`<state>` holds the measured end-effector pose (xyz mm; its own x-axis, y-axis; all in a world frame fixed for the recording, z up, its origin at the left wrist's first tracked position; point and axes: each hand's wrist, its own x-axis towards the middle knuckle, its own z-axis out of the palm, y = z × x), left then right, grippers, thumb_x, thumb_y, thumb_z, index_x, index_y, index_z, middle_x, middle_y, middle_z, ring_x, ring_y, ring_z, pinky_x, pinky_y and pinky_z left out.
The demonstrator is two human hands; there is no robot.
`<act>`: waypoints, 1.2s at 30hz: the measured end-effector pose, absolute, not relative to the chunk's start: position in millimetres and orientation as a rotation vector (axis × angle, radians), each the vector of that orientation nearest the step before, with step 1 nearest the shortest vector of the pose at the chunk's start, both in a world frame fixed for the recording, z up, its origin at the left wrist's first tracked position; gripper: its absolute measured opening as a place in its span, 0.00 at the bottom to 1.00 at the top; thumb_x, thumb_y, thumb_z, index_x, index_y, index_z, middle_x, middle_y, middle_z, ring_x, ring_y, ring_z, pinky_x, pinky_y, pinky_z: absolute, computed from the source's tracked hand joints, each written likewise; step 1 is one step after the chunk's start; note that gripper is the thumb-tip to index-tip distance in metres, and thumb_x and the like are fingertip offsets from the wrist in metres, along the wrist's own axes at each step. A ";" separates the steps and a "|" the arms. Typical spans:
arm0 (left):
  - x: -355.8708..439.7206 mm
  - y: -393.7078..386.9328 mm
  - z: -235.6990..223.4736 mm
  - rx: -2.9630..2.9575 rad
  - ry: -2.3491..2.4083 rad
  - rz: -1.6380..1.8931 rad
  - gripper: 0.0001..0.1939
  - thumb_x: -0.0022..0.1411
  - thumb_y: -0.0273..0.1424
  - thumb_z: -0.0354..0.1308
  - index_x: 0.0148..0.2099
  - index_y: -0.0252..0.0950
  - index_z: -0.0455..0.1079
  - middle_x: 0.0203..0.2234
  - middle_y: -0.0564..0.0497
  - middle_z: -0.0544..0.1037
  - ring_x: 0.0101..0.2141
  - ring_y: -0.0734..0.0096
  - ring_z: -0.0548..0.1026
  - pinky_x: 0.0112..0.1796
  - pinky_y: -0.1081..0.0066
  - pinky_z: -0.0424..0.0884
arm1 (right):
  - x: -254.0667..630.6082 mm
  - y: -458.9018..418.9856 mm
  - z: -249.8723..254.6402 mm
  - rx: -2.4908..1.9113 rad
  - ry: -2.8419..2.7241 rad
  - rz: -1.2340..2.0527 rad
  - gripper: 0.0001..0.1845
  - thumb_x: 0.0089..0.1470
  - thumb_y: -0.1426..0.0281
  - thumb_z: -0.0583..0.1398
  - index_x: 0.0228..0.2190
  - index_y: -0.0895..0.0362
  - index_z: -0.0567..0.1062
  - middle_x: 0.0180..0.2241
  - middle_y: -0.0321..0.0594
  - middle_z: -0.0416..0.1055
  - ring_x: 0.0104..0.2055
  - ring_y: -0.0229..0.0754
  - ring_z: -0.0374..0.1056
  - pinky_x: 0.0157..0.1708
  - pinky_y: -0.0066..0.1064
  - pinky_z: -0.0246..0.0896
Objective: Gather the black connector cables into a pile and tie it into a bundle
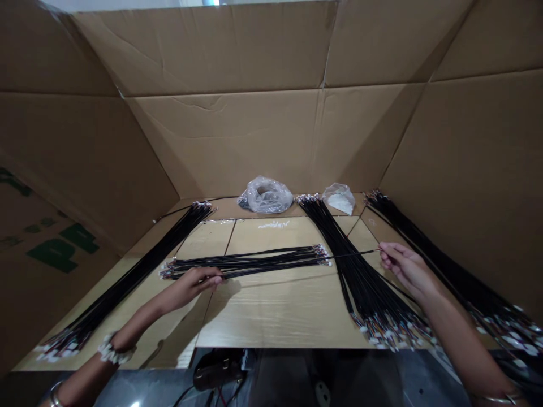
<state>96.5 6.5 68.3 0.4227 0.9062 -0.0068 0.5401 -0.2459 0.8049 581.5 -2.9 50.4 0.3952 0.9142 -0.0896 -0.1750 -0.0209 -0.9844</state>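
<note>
Pinched thin black cable point(352, 255) with left hand point(195, 284) and right hand point(405, 268), fingertips closed. Saw white contents inside clear bag point(339, 198), right of centre.

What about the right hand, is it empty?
No, the right hand pinches the tip of a single black cable.

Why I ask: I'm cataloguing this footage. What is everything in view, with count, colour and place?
Cable bundles: four, black; left, centre, right of centre, far right
Held cable: one, black, between both hands
Clear bags: two, back; larger, smaller with white contents
Tabletop: one, pale yellow, beneath the bundles
Cardboard walls: brown, back and sides
Dark object: one, below the near edge
Left hand, right hand: one each, skin-toned, mid-table
</note>
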 end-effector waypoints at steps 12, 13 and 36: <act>89.3 -6.5 80.4 1.493 1.252 0.698 0.28 0.57 0.56 0.56 0.40 0.37 0.81 0.30 0.44 0.82 0.24 0.69 0.71 0.26 0.71 0.66 | 592.3 6.2 34.0 -1.259 -0.622 0.989 0.24 0.16 0.63 0.77 0.20 0.58 0.77 0.18 0.34 0.66 0.20 0.30 0.60 0.17 0.20 0.61; 85.5 -5.4 79.6 1.500 1.286 0.707 0.27 0.56 0.55 0.58 0.40 0.37 0.81 0.31 0.45 0.82 0.25 0.69 0.71 0.27 0.70 0.67 | 593.1 6.7 33.3 -1.259 -0.628 0.990 0.24 0.17 0.63 0.77 0.20 0.58 0.77 0.18 0.33 0.66 0.20 0.30 0.60 0.17 0.21 0.61; -10.9 23.9 25.1 1.180 1.878 1.420 0.18 0.36 0.41 0.69 0.28 0.38 0.70 0.25 0.51 0.80 0.33 0.61 0.79 0.34 0.68 0.76 | 517.1 60.5 12.2 -1.592 -1.518 0.639 0.05 0.43 0.68 0.62 0.26 0.54 0.77 0.25 0.39 0.77 0.28 0.43 0.70 0.32 0.34 0.65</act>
<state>-10.9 23.9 25.1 -0.4978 0.8608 0.1058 0.3365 0.0793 0.9383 517.1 60.5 12.2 0.1420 0.9739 0.1769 0.5543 0.0698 -0.8294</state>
